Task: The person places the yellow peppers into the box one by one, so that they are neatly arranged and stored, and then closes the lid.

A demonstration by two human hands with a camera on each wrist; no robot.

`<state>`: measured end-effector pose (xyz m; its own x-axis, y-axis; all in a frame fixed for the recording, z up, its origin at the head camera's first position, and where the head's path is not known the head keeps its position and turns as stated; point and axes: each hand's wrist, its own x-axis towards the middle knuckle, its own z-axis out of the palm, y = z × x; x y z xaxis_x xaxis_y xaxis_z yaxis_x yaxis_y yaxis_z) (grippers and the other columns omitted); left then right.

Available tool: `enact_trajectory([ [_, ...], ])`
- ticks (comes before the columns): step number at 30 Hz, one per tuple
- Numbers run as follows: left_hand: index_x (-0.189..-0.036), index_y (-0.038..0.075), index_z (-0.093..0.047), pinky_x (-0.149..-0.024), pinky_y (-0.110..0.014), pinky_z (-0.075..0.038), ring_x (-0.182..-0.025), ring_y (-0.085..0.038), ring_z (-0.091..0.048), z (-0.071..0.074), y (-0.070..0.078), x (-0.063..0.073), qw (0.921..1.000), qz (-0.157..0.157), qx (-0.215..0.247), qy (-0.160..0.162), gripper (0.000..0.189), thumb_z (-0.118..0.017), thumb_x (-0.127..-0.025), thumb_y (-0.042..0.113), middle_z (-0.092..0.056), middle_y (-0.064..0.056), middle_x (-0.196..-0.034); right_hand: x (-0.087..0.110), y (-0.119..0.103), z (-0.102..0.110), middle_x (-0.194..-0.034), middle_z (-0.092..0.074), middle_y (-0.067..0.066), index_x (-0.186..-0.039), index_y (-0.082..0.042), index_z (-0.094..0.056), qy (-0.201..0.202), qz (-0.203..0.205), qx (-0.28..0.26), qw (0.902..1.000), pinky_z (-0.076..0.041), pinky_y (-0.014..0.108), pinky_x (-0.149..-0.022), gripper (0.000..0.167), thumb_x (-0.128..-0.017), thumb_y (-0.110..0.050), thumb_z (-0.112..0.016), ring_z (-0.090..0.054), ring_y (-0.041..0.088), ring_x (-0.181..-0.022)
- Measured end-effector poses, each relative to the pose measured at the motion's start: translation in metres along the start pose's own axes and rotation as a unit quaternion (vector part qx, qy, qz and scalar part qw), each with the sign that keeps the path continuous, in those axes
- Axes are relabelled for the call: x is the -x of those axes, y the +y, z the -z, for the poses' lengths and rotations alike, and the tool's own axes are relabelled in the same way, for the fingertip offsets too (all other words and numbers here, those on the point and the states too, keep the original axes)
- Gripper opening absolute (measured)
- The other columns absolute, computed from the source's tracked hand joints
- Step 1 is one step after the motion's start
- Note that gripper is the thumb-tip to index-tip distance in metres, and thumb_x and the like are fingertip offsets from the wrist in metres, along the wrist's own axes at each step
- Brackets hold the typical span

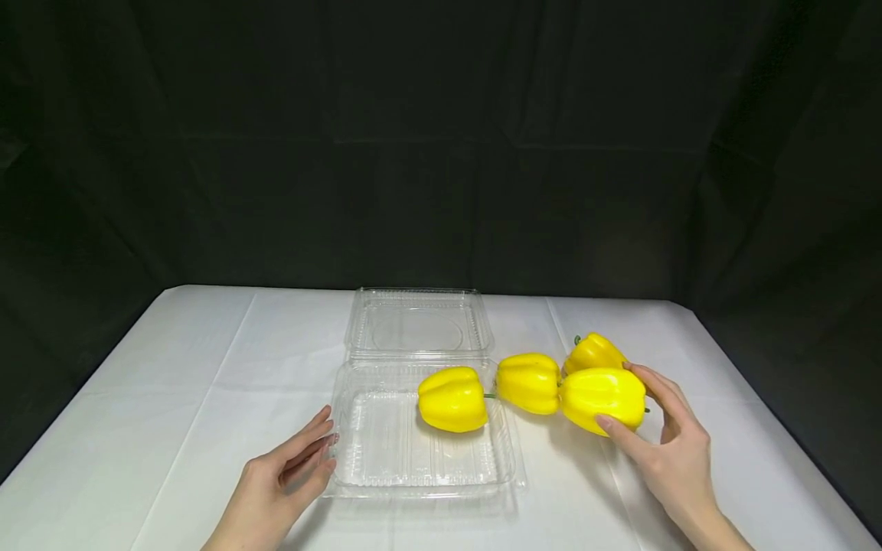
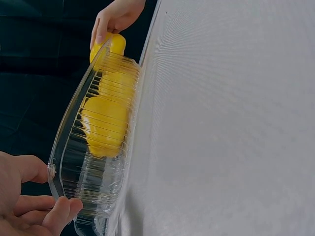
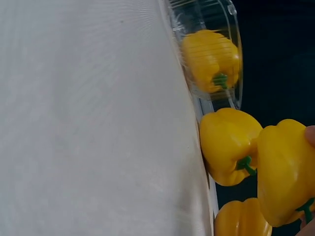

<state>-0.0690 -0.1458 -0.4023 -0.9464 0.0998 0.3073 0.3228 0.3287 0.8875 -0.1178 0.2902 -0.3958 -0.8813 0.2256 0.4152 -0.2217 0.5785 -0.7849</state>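
My right hand (image 1: pixel 678 451) grips a yellow bell pepper (image 1: pixel 602 399) between thumb and fingers, raised above the table at the right; only fingertips show in the right wrist view. Close by are two more yellow peppers, one (image 1: pixel 529 383) just right of the clear plastic container (image 1: pixel 423 490) and one (image 1: pixel 594 353) behind the held pepper. Another pepper (image 1: pixel 451 399) lies inside the container's base, its stem pointing right. At the left edge, my left hand (image 1: pixel 276 474) pinches the container's rim, thumb against it and fingers lower down.
The container's hinged lid (image 1: pixel 416 325) lies folded back, flat behind the base. A white cloth (image 1: pixel 186 428) covers the table, with a few crease lines. Dark curtains (image 1: pixel 441 153) hang behind the table and at both sides.
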Motion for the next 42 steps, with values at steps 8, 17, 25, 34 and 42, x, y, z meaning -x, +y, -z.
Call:
enact_trajectory([
  [8, -0.132, -0.004, -0.061, -0.094, -0.018, -0.056, -0.113, -0.006, -0.066, -0.001, -0.001, -0.002, 1.0000, 0.009, 0.002, -0.003, 0.044, -0.070, -0.089, -0.005, -0.054, -0.017, -0.144, -0.001, -0.015, -0.003, -0.140, -0.054, 0.001, -0.144, -0.014, -0.053, -0.016, 0.042, -0.038, 0.9983, -0.038, 0.005, -0.108, 0.075, -0.077, 0.004, -0.083, -0.046, 0.008, -0.122],
  [17, -0.132, -0.003, -0.061, -0.094, -0.018, -0.056, -0.113, -0.007, -0.066, -0.001, -0.001, -0.002, 0.9998, 0.019, 0.010, -0.003, 0.044, -0.070, -0.089, -0.003, -0.054, -0.015, -0.145, 0.002, -0.033, -0.012, -0.142, -0.052, 0.000, -0.145, -0.013, -0.052, -0.043, 0.045, -0.068, 0.9958, -0.037, 0.007, -0.111, 0.076, -0.078, 0.004, -0.082, -0.043, 0.008, -0.129],
  [25, -0.133, -0.002, -0.061, -0.094, -0.017, -0.056, -0.114, -0.009, -0.066, -0.002, -0.001, -0.004, 0.9997, 0.023, 0.002, -0.007, 0.044, -0.070, -0.090, -0.003, -0.053, -0.015, -0.146, 0.002, -0.044, -0.024, -0.142, -0.053, 0.013, -0.143, -0.008, -0.053, -0.067, 0.081, -0.134, 0.9854, -0.037, 0.016, -0.113, 0.079, -0.073, 0.014, -0.081, -0.042, 0.016, -0.135],
  [34, -0.133, -0.001, -0.062, -0.094, -0.017, -0.057, -0.113, -0.009, -0.067, -0.002, -0.001, -0.004, 0.9995, 0.031, 0.002, -0.005, 0.044, -0.070, -0.090, -0.002, -0.054, -0.013, -0.145, 0.006, -0.051, -0.039, -0.142, -0.053, 0.006, -0.143, -0.011, -0.053, -0.093, 0.065, -0.141, 0.9835, -0.033, 0.015, -0.117, 0.076, -0.076, 0.006, -0.083, -0.046, 0.014, -0.128],
  [42, -0.133, -0.001, -0.062, -0.093, -0.017, -0.057, -0.112, -0.007, -0.067, -0.003, -0.002, -0.004, 0.9996, 0.027, 0.001, 0.000, 0.044, -0.070, -0.089, -0.003, -0.055, -0.013, -0.144, 0.009, -0.057, -0.050, -0.143, -0.052, 0.006, -0.144, -0.012, -0.053, -0.113, 0.083, -0.158, 0.9774, -0.033, 0.015, -0.116, 0.075, -0.077, 0.005, -0.082, -0.046, 0.015, -0.126],
])
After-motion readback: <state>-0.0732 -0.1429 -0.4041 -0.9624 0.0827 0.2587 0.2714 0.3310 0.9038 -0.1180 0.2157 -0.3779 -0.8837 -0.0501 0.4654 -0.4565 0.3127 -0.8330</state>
